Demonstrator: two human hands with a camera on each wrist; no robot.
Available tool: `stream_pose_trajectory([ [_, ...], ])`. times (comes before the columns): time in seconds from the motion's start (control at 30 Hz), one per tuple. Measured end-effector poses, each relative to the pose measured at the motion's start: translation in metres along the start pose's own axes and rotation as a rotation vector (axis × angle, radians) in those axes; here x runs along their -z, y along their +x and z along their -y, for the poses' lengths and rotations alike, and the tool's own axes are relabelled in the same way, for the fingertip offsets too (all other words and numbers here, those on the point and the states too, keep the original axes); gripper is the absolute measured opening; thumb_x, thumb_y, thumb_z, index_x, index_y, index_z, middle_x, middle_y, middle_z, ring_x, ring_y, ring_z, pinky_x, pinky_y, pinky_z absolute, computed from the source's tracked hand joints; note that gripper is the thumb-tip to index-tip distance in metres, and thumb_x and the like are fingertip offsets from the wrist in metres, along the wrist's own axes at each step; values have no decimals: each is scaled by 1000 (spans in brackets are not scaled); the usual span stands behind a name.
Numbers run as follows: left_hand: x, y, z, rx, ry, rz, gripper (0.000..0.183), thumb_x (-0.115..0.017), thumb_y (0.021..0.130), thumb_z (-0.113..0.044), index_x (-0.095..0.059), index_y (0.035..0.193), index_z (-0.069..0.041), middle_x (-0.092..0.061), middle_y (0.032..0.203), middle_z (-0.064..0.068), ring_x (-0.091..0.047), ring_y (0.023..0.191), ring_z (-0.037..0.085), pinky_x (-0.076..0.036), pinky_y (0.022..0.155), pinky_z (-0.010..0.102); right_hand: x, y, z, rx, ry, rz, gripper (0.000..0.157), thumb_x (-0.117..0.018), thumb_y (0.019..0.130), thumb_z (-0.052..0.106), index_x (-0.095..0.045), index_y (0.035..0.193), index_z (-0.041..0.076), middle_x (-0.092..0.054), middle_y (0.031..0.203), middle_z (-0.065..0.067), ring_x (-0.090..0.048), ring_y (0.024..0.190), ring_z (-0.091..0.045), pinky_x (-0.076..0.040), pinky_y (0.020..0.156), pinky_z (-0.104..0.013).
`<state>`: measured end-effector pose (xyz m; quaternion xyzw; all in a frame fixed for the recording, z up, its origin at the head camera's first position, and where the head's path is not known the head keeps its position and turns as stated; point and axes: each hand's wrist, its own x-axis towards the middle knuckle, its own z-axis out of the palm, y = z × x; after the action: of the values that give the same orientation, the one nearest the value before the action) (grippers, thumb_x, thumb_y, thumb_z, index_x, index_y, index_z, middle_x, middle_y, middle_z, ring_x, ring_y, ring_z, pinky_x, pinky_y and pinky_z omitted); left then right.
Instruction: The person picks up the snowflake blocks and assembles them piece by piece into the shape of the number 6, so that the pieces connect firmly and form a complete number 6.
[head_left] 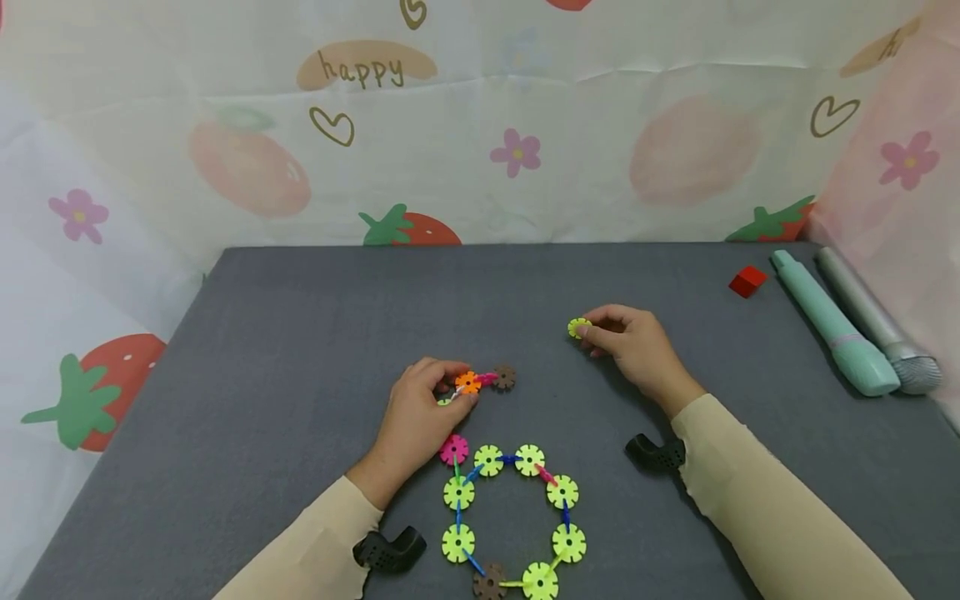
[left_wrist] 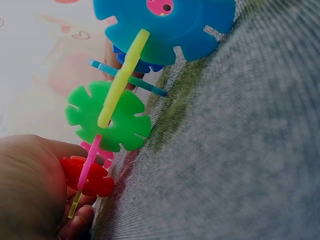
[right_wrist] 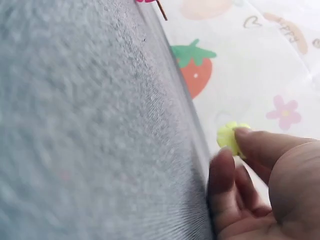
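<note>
In the head view, my left hand (head_left: pixel 417 414) grips a short chain of notched discs. An orange disc (head_left: pixel 468 382) sits at its fingers, and a pink link runs from it to a brown disc (head_left: pixel 504 378). Joined discs in the left wrist view look blue, green (left_wrist: pixel 117 107) and red (left_wrist: pixel 87 177), the red one against the left fingers. Farther right, my right hand (head_left: pixel 636 350) pinches a yellow notched disc (head_left: pixel 577 327) between thumb and fingers. Below the left hand lies a ring of mostly yellow discs (head_left: pixel 562 492) joined by links, with a pink disc (head_left: pixel 453 449) attached at its upper left.
The discs lie on a dark grey cloth-covered table (head_left: pixel 315 308). At the back right are a red block (head_left: pixel 747 282), a mint-green microphone (head_left: pixel 836 325) and a silver microphone (head_left: pixel 873 317). A patterned curtain (head_left: pixel 585 167) hangs behind the table.
</note>
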<state>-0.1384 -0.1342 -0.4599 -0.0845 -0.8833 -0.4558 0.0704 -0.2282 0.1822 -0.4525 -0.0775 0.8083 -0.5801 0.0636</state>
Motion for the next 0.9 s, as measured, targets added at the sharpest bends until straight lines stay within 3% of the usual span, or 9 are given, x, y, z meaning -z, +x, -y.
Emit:
stream_pose_trajectory([
  [0.17, 0, 0, 0, -1, 5, -18, 29, -90, 92, -11, -82, 120, -7, -69, 102, 2, -59, 93, 21, -50, 81, 42, -7, -8, 0, 49, -51, 23, 23, -79, 105, 22, -82, 116, 2, -70, 102, -14, -65, 88, -29, -56, 76, -34],
  [0.37, -1, -1, -1, -6, -1, -25, 29, -90, 92, -12, -82, 119, -7, -69, 102, 1, -59, 92, 20, -51, 81, 41, -20, -15, 3, 133, -94, 93, 9, -82, 101, 13, -79, 103, 4, -72, 89, -8, -63, 78, -26, -52, 68, -32],
  [0.6, -2, -1, -2, -13, -13, -30, 29, -90, 93, -13, -82, 120, -7, -69, 102, 1, -61, 93, 20, -52, 81, 41, -35, -22, 10, 227, -158, 213, 7, -79, 103, 9, -85, 106, 9, -78, 100, 2, -70, 90, -20, -57, 78, -33],
  [0.9, -2, -1, -1, -45, 8, -22, 30, -90, 93, -15, -83, 121, -9, -74, 108, 2, -62, 96, 20, -51, 83, 43, -37, -24, 12, 269, -167, 236, 7, -80, 101, 6, -85, 105, 9, -78, 103, 1, -71, 92, -18, -58, 79, -31],
])
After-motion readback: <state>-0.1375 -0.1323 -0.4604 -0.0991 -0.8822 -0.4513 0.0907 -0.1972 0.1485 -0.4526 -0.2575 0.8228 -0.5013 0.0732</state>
